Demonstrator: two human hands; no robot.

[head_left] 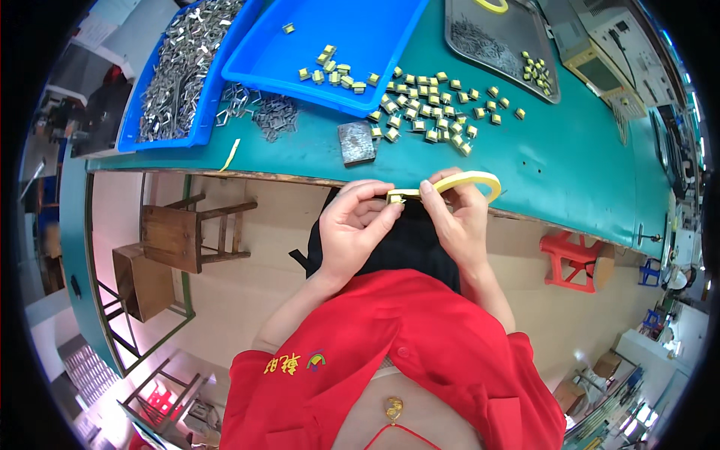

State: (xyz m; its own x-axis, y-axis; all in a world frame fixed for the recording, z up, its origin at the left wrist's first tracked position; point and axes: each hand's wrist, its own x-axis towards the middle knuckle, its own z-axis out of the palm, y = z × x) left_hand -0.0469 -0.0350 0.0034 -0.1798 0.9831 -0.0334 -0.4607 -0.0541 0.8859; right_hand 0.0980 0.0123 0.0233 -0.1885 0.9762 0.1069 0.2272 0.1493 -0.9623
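Observation:
My left hand (347,231) pinches a small transformer (396,199) with a yellow-taped body, just off the table's front edge. My right hand (459,229) grips a roll of yellow tape (489,182) between thumb and fingers. A short run of tape stretches from the roll to the transformer. Beyond my hands, on the green table (570,176), many similar transformers (431,112) lie scattered. A dark metal block (356,144) rests near the edge, left of them.
A blue tray (259,56) holds several transformers. At its left, a blue bin (204,124) is full of metal pieces, with loose ones (275,116) beside it. A metal tray (553,96) sits at far right. A yellow tape strip (231,154) lies at the edge; stools (171,236) stand below.

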